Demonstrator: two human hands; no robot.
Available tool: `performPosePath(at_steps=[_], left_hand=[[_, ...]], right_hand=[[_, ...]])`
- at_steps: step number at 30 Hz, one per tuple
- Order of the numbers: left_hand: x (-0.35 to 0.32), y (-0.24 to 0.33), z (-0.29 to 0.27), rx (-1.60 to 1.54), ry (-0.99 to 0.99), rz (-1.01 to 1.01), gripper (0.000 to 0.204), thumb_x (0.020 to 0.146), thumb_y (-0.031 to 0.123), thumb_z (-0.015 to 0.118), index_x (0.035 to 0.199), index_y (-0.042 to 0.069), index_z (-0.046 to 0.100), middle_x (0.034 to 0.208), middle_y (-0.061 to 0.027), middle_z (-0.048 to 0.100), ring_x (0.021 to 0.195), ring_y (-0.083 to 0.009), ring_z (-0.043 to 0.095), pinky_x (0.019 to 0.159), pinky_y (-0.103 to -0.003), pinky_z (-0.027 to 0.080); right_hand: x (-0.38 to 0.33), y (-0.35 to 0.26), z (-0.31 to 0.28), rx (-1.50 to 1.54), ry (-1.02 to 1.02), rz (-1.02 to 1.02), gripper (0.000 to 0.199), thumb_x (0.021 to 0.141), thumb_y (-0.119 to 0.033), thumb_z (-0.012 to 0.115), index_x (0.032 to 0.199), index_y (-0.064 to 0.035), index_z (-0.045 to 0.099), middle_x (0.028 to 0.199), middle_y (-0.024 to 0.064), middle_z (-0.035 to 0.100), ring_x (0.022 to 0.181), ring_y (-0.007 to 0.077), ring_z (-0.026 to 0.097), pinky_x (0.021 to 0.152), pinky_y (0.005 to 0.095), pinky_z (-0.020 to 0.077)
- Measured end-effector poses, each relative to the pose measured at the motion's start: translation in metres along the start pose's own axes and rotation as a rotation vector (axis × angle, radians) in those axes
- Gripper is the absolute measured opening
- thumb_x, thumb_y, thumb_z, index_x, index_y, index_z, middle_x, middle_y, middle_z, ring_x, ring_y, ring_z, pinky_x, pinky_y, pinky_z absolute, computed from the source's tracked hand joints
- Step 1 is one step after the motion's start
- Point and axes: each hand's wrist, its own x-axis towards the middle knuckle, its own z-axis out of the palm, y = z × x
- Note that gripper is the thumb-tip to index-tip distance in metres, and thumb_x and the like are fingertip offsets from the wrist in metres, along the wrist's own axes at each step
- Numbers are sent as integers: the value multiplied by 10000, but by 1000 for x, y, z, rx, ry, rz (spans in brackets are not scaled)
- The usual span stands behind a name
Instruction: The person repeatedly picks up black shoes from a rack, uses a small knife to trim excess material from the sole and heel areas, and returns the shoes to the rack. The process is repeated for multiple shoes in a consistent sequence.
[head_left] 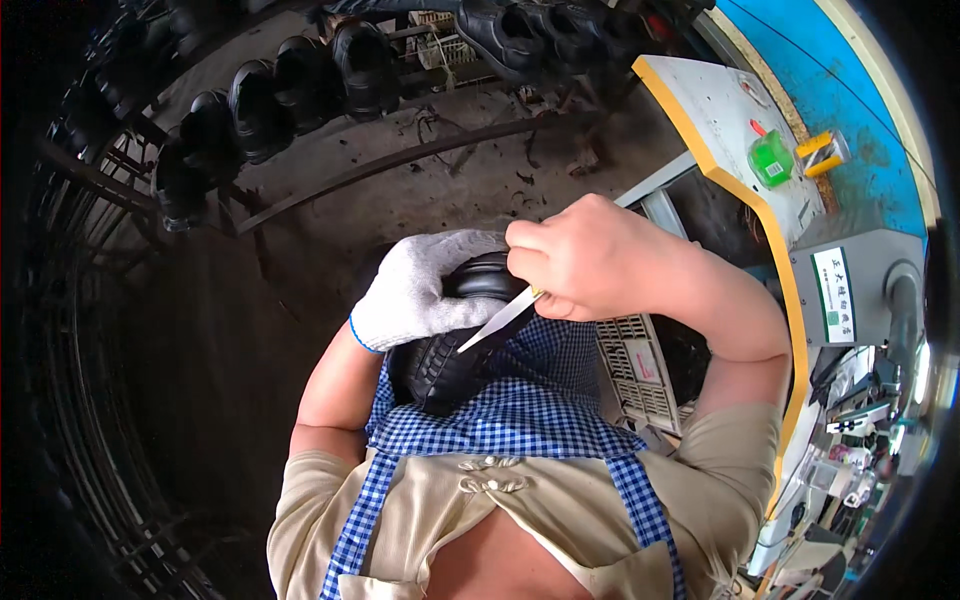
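Observation:
My left hand (420, 288), in a white knit glove, grips a black shoe (450, 360) from above and presses it against my blue checked apron. The shoe's ridged sole faces outward. My bare right hand (590, 258) is closed around a thin pale blade (497, 322). The blade's tip rests at the edge of the sole, just below the gloved fingers. Both hands meet over the shoe in the middle of the view.
A curved rack holds several black shoes (255, 110) at the upper left, with more at the top (520, 35). A white and yellow machine (740, 130) with a green button stands at the right. A plastic crate (640, 370) sits below my right forearm.

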Motion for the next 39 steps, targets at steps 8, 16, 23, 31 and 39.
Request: performPosePath(at_steps=[8, 16, 23, 31, 39], left_hand=[[-1, 7, -7, -58, 50, -83, 613, 668, 280, 905, 1156, -11, 675, 1038, -123, 722, 957, -201, 697, 887, -336, 534], [8, 1, -5, -37, 4, -88, 604, 678, 300, 893, 1151, -8, 678, 1032, -132, 723, 945, -223, 704, 882, -349, 538], [15, 0, 5, 77, -82, -33, 626, 674, 353, 870, 1133, -22, 669, 970, -147, 709, 898, -262, 707, 834, -354, 540], [13, -7, 5, 121, -126, -9, 562, 705, 376, 842, 1129, 39, 690, 965, -145, 726, 872, -294, 715, 808, -371, 548], [12, 0, 0, 75, -109, -100, 561, 686, 340, 872, 1116, 24, 698, 1002, -133, 732, 915, -251, 721, 842, -353, 546]], right_hand=[[-22, 31, 40, 638, 437, 158, 223, 661, 9, 719, 833, -47, 588, 796, 63, 607, 646, 185, 650, 524, 294, 486], [-26, 12, 22, 218, 368, 51, 210, 670, -56, 770, 831, -89, 638, 782, 26, 590, 613, 189, 654, 494, 310, 499], [-15, -5, -7, -51, -69, 44, 120, 740, -104, 682, 731, -36, 584, 777, 82, 561, 644, 239, 662, 535, 353, 528], [-19, 9, 24, 170, 70, 52, 230, 645, -113, 734, 748, -49, 538, 750, 70, 515, 599, 247, 608, 519, 374, 482], [-32, 23, 58, 692, 342, 151, 204, 643, -12, 699, 766, -45, 540, 742, 67, 575, 639, 242, 622, 554, 330, 477]])
